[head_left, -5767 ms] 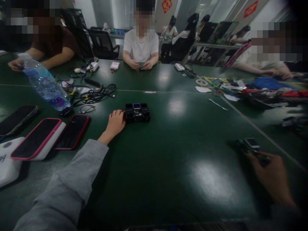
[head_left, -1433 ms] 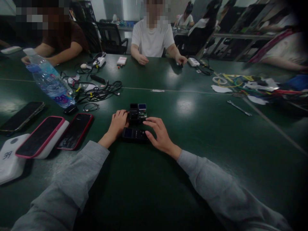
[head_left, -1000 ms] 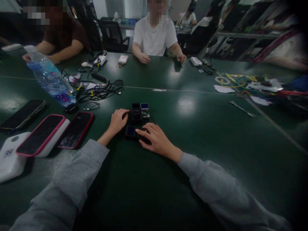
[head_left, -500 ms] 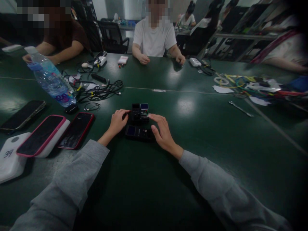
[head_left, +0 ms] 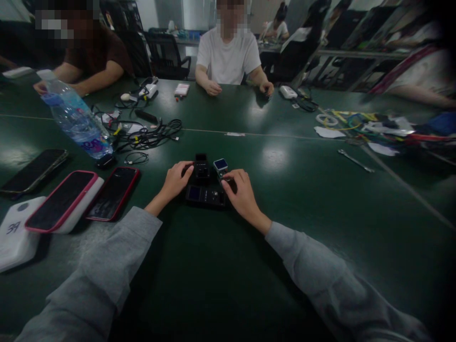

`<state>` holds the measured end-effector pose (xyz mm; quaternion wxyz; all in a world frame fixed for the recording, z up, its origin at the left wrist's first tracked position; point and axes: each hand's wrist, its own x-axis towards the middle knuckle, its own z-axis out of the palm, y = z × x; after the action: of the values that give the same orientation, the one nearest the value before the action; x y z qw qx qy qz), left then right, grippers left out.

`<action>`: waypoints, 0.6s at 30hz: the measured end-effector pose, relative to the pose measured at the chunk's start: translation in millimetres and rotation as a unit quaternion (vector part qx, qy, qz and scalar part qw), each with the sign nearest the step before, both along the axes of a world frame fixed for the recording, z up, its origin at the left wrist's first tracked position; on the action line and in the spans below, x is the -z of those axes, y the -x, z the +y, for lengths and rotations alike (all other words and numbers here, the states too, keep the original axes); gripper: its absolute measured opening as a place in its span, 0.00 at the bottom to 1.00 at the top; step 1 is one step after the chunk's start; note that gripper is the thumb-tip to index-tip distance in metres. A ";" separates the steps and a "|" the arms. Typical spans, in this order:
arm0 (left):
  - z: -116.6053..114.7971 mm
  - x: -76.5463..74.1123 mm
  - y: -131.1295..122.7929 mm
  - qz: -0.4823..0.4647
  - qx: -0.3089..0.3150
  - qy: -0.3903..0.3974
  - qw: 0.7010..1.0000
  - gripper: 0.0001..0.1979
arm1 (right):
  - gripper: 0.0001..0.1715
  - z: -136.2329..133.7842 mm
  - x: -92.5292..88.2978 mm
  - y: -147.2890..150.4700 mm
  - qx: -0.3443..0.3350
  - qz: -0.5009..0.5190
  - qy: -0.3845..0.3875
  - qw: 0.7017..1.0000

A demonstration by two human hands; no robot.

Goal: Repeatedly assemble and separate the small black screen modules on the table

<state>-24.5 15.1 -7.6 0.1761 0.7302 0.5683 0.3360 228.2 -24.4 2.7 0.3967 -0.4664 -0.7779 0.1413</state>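
Two black electronic modules lie mid-table: a far black module (head_left: 201,170) and a near flat black module (head_left: 204,195) with a small dark screen. My left hand (head_left: 175,181) rests curled against the left side of the far module, fingers on it. My right hand (head_left: 239,194) pinches a small part with a blue screen (head_left: 221,165), lifted and tilted off the right side of the far module. Grey sleeves cover both my forearms.
Three phones (head_left: 112,192) and a white box (head_left: 10,237) lie at left on the green table (head_left: 292,228). Behind them are a water bottle (head_left: 74,121) and tangled black cables (head_left: 146,135); a wrench (head_left: 355,160) and coloured wires sit right. Other people sit across.
My right hand left the near module, closed on the blue-screen part and pulled it up and rightward away from the far module. My left hand stayed put.
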 end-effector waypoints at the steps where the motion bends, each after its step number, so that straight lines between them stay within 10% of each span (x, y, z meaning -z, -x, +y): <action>1: -0.2 -0.1 0.0 -0.003 0.000 0.001 1.000 0.17 | 0.10 1.3 2.0 -0.6 0.005 -0.002 -0.002 1.000; 11: 1.3 4.5 3.3 -0.014 -0.001 0.002 1.000 0.19 | 0.26 -46.3 1.0 -52.1 0.073 -0.063 -0.011 0.995; 18: 1.9 4.1 3.4 -0.001 -0.001 0.005 1.000 0.17 | 0.31 -137.8 21.2 -221.9 0.250 -0.165 -0.020 0.954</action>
<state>-27.9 17.0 -11.7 0.1796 0.7287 0.5703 0.3339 450.1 -162.2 -18.5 0.2945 -0.6551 -0.6935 -0.0569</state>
